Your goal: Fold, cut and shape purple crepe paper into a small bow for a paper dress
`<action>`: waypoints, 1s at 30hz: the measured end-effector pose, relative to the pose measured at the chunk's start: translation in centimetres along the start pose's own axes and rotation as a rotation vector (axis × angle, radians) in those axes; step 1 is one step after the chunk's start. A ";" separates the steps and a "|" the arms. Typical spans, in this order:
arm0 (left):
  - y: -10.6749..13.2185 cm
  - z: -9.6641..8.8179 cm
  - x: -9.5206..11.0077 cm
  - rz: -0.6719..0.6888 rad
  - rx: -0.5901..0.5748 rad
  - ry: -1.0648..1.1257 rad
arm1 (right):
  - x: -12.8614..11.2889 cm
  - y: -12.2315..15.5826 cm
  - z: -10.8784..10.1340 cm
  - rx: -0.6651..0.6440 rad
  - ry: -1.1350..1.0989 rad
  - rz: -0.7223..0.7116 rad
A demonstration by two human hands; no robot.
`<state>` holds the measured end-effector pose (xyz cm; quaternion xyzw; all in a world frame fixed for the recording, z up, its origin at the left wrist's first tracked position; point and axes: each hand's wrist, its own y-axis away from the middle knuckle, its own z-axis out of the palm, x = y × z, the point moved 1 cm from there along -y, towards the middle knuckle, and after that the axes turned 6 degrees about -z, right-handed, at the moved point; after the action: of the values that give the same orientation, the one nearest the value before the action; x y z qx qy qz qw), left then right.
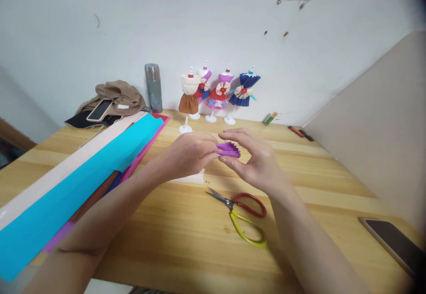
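A small fan of purple pleated crepe paper [229, 150] is pinched at its narrow end by my left hand [193, 154]. My right hand [256, 158] curves around the pleated end, its thumb at the lower edge and its fingers raised above, apart from the thumb. Below both hands lie scissors [229, 203] with one red and one yellow handle, blades slightly spread. A thin white strip [189, 177] rests flat on the table beneath my left hand.
Long crepe paper sheets, a turquoise one [83, 187] on top, cover the table's left side. Dressed mini mannequins [189, 94] and a thermos [153, 89] stand by the wall. Phones [100, 109] lie left and right; a green-labelled tube [270, 118] lies at the back.
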<state>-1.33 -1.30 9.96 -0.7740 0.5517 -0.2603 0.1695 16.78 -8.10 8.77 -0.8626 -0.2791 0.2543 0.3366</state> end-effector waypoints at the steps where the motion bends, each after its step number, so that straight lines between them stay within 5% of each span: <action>1: 0.0 0.0 0.1 0.008 0.005 0.013 | 0.0 0.0 0.0 -0.003 -0.006 -0.002; 14: 0.1 0.4 0.1 -0.029 -0.047 0.022 | -0.5 -0.4 -0.1 -0.028 -0.032 0.049; 30: 0.3 -0.5 -1.5 -0.218 0.093 0.117 | -0.4 -0.1 0.1 0.105 0.041 0.036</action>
<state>-2.27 0.06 9.84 -0.8042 0.4607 -0.3470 0.1435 16.43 -8.27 8.91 -0.8537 -0.2426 0.2571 0.3825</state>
